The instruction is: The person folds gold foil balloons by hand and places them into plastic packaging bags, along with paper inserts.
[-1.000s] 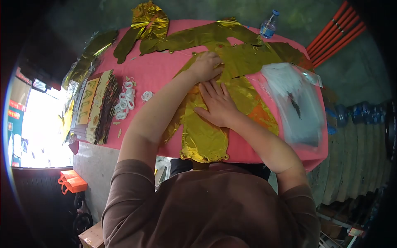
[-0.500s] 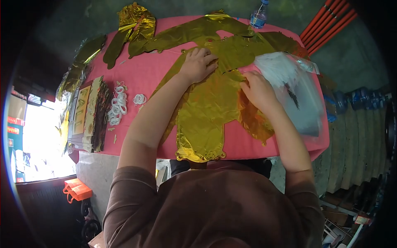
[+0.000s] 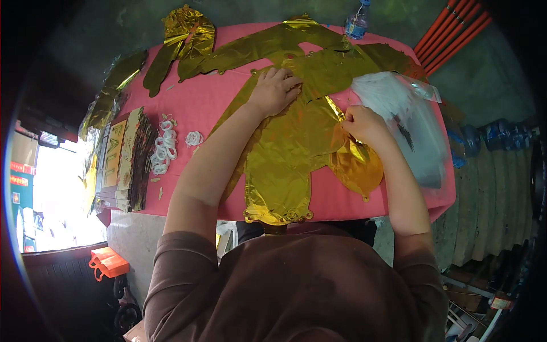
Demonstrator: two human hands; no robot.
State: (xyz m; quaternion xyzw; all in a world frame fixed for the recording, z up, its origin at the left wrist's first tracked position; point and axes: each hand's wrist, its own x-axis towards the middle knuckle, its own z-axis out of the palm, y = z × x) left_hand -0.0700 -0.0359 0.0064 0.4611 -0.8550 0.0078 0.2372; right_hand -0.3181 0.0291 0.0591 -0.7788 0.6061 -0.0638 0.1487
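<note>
A large flat gold foil sheet (image 3: pixel 276 162) lies in front of me on the pink tablecloth (image 3: pixel 199 108). My left hand (image 3: pixel 276 91) rests on the foil's upper part, fingers spread and pressing flat. My right hand (image 3: pixel 364 124) is closed in a pinch on the right edge of the foil, which is lifted and creased there. Below that hand hangs a rounded orange-gold foil flap (image 3: pixel 359 168). More gold foil shapes (image 3: pixel 245 52) lie across the far side of the table.
Clear plastic bags (image 3: pixel 413 137) lie at the right. A water bottle (image 3: pixel 356 21) stands at the far edge. White cord bundles (image 3: pixel 165 145) and a stack of printed cards (image 3: pixel 126 159) are at the left. Red poles (image 3: pixel 453 35) stand beyond the table.
My right hand has moved slightly right, and its fingers have closed on the foil edge. The orange-gold flap has shifted and spread out. My left hand stays in place.
</note>
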